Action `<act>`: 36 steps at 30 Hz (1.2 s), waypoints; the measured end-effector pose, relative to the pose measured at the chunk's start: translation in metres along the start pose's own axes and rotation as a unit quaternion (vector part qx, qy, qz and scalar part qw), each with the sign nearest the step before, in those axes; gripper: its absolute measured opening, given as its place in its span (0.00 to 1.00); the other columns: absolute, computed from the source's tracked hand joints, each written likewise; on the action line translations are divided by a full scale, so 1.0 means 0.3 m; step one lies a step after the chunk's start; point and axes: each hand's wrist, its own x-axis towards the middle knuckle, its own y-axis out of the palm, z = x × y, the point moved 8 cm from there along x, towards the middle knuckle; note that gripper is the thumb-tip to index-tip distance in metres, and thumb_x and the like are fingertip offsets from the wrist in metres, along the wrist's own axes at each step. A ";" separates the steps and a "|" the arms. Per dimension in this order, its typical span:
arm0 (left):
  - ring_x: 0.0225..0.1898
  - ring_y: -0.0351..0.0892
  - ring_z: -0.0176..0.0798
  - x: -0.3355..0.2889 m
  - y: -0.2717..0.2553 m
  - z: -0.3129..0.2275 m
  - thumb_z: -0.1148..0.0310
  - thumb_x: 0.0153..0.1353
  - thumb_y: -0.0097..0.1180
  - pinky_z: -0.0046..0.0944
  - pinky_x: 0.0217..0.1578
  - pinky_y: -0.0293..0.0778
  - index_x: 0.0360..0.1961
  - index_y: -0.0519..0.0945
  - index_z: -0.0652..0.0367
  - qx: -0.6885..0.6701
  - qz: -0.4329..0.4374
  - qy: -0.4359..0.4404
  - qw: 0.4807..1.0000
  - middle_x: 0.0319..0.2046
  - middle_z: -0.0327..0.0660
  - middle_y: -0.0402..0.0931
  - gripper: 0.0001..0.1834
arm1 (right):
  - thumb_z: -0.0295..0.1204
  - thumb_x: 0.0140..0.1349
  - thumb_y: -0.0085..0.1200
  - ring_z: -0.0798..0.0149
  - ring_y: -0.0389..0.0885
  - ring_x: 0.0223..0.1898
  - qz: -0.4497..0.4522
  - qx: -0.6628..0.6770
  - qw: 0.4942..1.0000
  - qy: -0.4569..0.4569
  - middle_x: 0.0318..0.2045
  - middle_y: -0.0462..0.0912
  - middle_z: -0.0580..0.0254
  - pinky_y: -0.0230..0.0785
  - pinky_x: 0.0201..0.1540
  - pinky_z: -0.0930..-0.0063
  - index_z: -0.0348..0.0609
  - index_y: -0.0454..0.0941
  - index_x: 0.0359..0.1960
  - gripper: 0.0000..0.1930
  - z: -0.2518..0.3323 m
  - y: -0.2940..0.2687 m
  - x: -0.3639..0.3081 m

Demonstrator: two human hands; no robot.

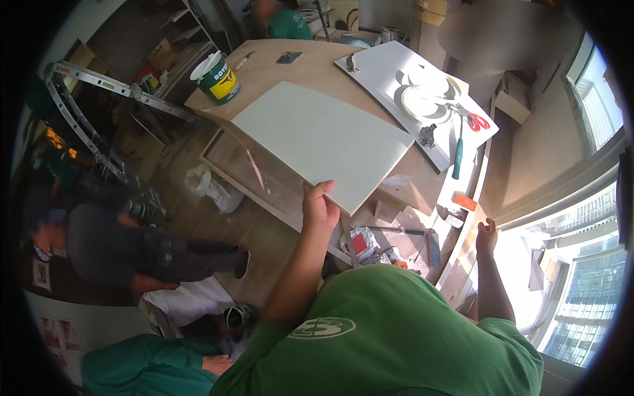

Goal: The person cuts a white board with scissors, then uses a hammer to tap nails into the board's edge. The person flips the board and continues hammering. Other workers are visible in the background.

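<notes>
My left hand (319, 208) grips the near edge of a pale flat panel (323, 138), thumb on top and fingers hidden underneath. The panel lies over the wooden worktable (267, 56), its near corner jutting past the table. Off to the right, my right hand (487, 237) is raised beside the window side, away from the panel. Its fingers are loosely bent and apart, with nothing visible in them. A white board (376, 63) with metal hinges (428, 136) lies at the right of the table. On it rest rolls of white edging strip (422, 99), red-handled scissors (477, 121) and a teal-handled tool (458, 155).
A green and yellow bucket (219, 80) stands at the table's left. An aluminium ladder (99, 79) is farther left. One person (145, 244) is at the left, another's green sleeve (145, 363) lower left. An orange block (464, 201) lies near the right ledge. Tools and packets fill the space below.
</notes>
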 end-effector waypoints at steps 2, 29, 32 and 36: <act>0.64 0.73 0.48 0.062 -0.019 0.019 0.83 0.54 0.53 0.49 0.65 0.71 0.68 0.66 0.59 0.005 -0.014 0.010 1.000 0.60 0.44 0.73 0.37 | 0.34 0.65 0.56 0.52 0.77 0.47 0.007 -0.063 0.998 -0.020 0.47 0.75 0.49 0.71 0.54 0.60 0.39 0.77 0.59 0.22 -0.046 -0.018 -0.068; 0.66 0.66 0.40 0.096 -0.326 0.217 0.44 0.66 0.60 0.52 0.62 0.66 0.69 0.64 0.50 0.229 -0.038 -0.152 0.961 0.65 0.38 0.68 0.37 | 0.37 0.58 0.59 0.47 0.86 0.49 0.276 -0.176 0.938 0.114 0.44 0.88 0.44 0.76 0.54 0.57 0.35 0.84 0.47 0.20 -0.626 0.160 -0.385; 0.66 0.68 0.44 0.038 -0.425 0.213 0.44 0.71 0.54 0.53 0.63 0.66 0.76 0.56 0.51 0.288 -0.050 -0.174 0.940 0.68 0.41 0.66 0.41 | 0.36 0.56 0.62 0.50 0.87 0.44 0.305 -0.127 0.929 0.167 0.38 0.88 0.46 0.77 0.49 0.58 0.36 0.85 0.44 0.18 -0.764 0.249 -0.433; 0.66 0.71 0.46 -0.245 -0.799 0.279 0.39 0.70 0.54 0.51 0.62 0.65 0.80 0.48 0.53 0.440 -0.086 -0.265 0.854 0.73 0.44 0.62 0.49 | 0.34 0.56 0.62 0.51 0.87 0.41 0.324 -0.126 0.922 0.167 0.36 0.88 0.47 0.77 0.47 0.59 0.36 0.86 0.40 0.15 -0.789 0.328 -0.495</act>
